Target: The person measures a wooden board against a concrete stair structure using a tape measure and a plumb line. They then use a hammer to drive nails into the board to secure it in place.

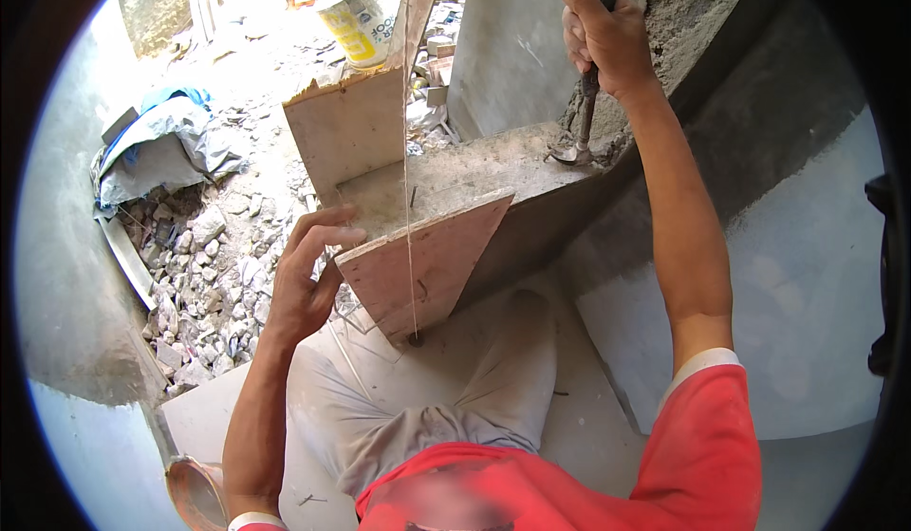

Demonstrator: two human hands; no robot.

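Overhead, the right hand (pixel 607 33) is clamped around the black grip of a claw hammer (pixel 581 132), whose steel head hangs just above the dusty cement ledge (pixel 455 166), beside the rough mortar. The left hand (pixel 306 275) has its fingers spread, fingertips pressing the corner of a plywood form board (pixel 427 256), apparently steadying it against the ledge. A taut string (pixel 409 151) runs down across the board. Rubble (pixel 204 265) lies below, and a yellow-and-white bucket (pixel 359 18) stands beyond.

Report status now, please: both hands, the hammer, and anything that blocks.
Right hand shut on hammer, head down at rough mortar. Left hand open, fingertips on wooden board. Taut string crosses the board; nothing else blocks.
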